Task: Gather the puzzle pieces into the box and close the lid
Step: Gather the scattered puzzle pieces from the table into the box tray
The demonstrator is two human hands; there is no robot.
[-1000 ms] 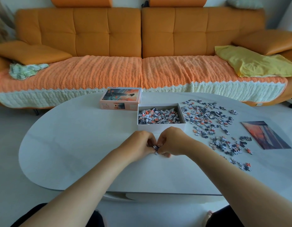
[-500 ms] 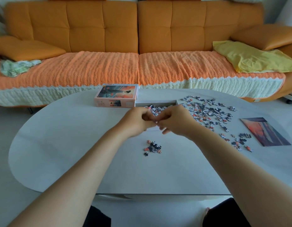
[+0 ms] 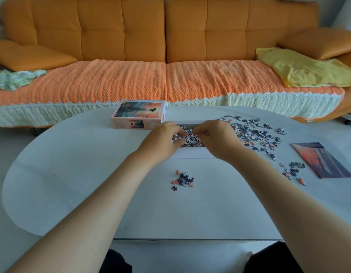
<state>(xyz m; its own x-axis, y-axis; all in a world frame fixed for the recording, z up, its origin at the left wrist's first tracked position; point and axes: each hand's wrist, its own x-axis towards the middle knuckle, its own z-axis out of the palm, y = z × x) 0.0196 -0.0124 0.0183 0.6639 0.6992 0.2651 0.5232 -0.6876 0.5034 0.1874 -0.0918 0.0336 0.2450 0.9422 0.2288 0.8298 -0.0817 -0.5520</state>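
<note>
The white box bottom [image 3: 190, 154] stands mid-table with many puzzle pieces [image 3: 190, 137] inside. My left hand [image 3: 162, 140] and my right hand [image 3: 216, 140] meet over its open top. Their fingertips are pinched together on puzzle pieces just above the heap and hide most of the box. The picture-printed lid [image 3: 139, 115] lies face up behind the box to the left. A broad scatter of loose pieces [image 3: 255, 134] covers the table right of the box. A small pile of pieces [image 3: 183, 180] lies in front of it, and a few more pieces [image 3: 294, 170] sit near the right edge.
A reference picture sheet [image 3: 322, 160] lies flat at the table's right. The oval white table [image 3: 72, 184] fronts an orange sofa [image 3: 164, 36] with a yellow cloth [image 3: 304, 69] on it. My dark-clothed knees show below the near table edge.
Both hands lifted from the table front, carrying pinched pieces forward, and now reach into the box. A small pile stays where they were. The camera view tilted up slightly.
</note>
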